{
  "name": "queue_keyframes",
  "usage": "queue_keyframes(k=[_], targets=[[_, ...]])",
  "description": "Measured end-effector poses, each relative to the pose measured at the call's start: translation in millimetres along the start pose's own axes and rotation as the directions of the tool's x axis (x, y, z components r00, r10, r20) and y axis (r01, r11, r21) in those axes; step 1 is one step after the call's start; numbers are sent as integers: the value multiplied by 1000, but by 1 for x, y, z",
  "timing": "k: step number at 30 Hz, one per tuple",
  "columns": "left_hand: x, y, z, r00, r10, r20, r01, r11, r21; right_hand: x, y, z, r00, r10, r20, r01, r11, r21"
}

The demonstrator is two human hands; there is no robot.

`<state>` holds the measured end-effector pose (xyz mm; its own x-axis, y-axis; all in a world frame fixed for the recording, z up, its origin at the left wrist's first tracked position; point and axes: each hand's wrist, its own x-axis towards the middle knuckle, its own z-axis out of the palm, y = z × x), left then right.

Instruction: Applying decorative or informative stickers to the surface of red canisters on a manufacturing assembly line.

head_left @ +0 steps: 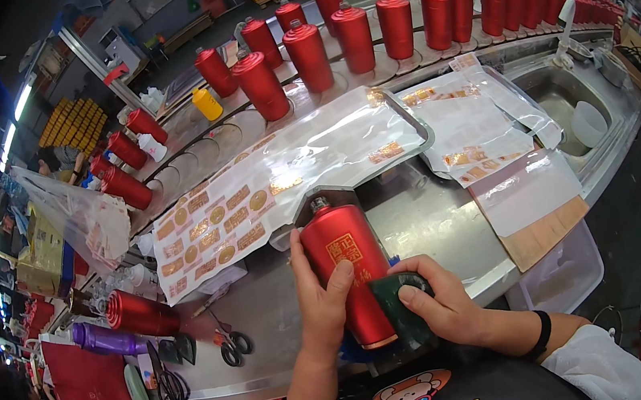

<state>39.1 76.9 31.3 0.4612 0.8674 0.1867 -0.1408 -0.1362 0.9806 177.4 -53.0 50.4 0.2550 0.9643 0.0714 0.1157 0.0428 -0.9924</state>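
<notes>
A red bottle [358,235] with gold lettering on its front and a clear neck stands tilted before me, its base toward me. My left hand [322,301] is wrapped round its left side, thumb lying on the front. In my right hand [444,305] I pinch a dark green scraper-like piece [400,303], its edge against the bottle's lower right side. Just beyond the bottle lies a sheet of gold decals [271,194] on a raised tray; part of the tray is hidden under the sheet.
Several red bottles [306,56] line the conveyor [192,148] behind. Scissors [230,343], a purple bottle [108,339] and a lying red bottle [141,312] are at left. To the right are more decal sheets [456,121], a board [544,235], a plastic bin [566,281] and a sink [558,100].
</notes>
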Motion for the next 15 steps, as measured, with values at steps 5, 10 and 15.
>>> queue_keyframes(k=[5,10,15], targets=[[1,-4,-7,1000,22,21,-22,1000,-1,2,0,2,1000,-7,0,7,1000,6],[0,-1,-8,999,2,39,-1,1000,-9,2,-2,5,1000,-6,-4,6,1000,-14],[-2,-1,-7,999,14,49,-14,1000,-5,1,-3,3,1000,9,2,-9,1000,-11]])
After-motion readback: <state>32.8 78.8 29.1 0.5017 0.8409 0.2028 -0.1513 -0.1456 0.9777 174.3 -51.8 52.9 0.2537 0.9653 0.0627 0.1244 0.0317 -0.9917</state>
